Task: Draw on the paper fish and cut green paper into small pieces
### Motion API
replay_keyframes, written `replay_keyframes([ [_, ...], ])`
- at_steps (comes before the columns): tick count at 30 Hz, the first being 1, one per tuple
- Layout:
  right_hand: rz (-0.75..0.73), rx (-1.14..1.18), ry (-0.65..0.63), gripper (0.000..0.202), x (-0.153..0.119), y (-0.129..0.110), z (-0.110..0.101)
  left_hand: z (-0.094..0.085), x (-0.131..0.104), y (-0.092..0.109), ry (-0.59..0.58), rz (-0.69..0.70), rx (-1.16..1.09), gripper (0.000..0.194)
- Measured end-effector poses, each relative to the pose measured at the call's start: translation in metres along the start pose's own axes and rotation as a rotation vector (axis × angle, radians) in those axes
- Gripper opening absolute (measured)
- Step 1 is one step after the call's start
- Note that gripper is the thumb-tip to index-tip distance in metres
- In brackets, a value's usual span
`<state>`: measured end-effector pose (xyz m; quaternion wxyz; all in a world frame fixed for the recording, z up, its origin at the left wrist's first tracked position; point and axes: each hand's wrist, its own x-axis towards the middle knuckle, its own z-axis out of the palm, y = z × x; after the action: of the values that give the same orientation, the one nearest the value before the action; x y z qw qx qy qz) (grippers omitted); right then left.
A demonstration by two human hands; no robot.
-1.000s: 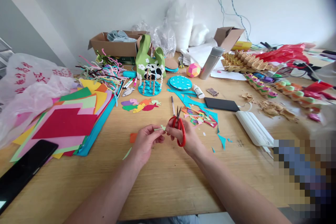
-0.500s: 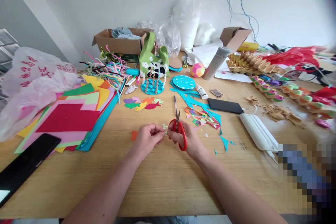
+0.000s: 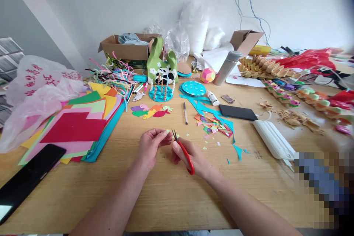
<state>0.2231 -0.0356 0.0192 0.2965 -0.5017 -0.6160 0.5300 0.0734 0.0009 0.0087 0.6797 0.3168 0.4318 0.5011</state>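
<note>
My right hand [image 3: 190,153] is closed round red-handled scissors [image 3: 188,163], whose dark blades point up and away. Just left of the blades, my left hand [image 3: 153,143] pinches a tiny pale green paper piece [image 3: 167,131], mostly covered by the fingers. Small light green scraps [image 3: 188,134] lie on the table beyond and to the right of the scissors. Farther off are several coloured paper fish [image 3: 152,111] in a cluster and a pen [image 3: 185,113]. A heap of mixed paper scraps [image 3: 212,124] lies to the right.
Coloured sheets [image 3: 72,127] and a black phone [image 3: 30,180] cover the left side. At the back stand a cardboard box [image 3: 124,49], a green panda bag [image 3: 163,66] and a grey bottle [image 3: 228,68]. A black slab [image 3: 238,112] and a white device [image 3: 272,138] lie right.
My right hand has turned the scissors leftward and drawn slightly nearer. My left hand has shifted a little left, away from the right. More green scraps show on the table.
</note>
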Motion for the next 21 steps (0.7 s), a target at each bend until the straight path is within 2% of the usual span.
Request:
replay_keyframes([
  [6, 0.116, 0.057, -0.021, 0.059, 0.004, 0.010, 0.008, 0.005, -0.005, -0.001, 0.020, 0.004, -0.021, 0.022],
  [21, 0.141, 0.056, 0.020, 0.059, 0.004, 0.013, 0.011, 0.009, -0.007, -0.005, 0.103, 0.006, -0.030, 0.023],
])
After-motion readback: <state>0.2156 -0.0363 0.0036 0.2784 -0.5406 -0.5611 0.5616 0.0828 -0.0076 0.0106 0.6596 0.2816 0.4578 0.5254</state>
